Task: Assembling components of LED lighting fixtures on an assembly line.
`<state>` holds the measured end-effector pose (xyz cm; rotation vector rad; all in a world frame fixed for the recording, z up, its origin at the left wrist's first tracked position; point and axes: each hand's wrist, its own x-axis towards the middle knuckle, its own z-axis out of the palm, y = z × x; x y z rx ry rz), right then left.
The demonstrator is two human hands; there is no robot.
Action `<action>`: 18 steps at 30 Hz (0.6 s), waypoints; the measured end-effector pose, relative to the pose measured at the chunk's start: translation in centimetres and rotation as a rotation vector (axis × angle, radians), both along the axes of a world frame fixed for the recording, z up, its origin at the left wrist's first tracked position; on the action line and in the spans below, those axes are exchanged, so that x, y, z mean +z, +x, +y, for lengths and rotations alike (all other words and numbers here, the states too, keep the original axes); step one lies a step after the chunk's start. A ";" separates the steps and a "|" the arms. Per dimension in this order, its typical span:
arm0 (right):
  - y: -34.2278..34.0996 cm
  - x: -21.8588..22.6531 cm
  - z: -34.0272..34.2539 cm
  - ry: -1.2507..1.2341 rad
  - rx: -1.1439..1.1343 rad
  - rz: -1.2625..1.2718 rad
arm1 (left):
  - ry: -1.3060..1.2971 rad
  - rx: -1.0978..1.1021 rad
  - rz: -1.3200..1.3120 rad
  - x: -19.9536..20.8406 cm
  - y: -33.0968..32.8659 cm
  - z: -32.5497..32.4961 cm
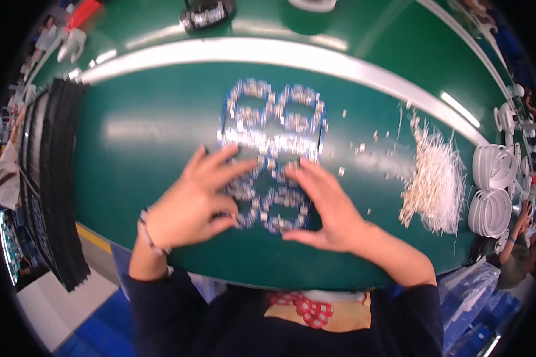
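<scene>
A panel of blue circuit boards (298,95) lies flat on the green tabletop, with loop-shaped boards dotted with small pale parts. Over its near left side my left hand (187,208) is spread, fingers apart, its fingertips at or just above the boards. My right hand (333,211) sits at the near right side, index finger over the boards and thumb held well away from it by the near edge. Both hands look open; whether the fingertips press on the panel I cannot tell, as the picture is slightly blurred. The hands cover part of its lower half.
Right of the panel lies a heap of thin white wires (438,178) with small white connectors (363,147) scattered beside it. Coiled white bands (494,169) stand at the right edge. Black slotted racks (53,178) line the left. A pale strip (220,50) crosses behind, with a black device (205,15) beyond.
</scene>
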<state>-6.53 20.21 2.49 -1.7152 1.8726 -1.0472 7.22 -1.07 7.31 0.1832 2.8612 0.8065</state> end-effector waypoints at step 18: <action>0.6 -2.2 0.8 -0.014 -0.042 0.000 | 0.143 -0.057 0.011 -1.9 0.7 -0.9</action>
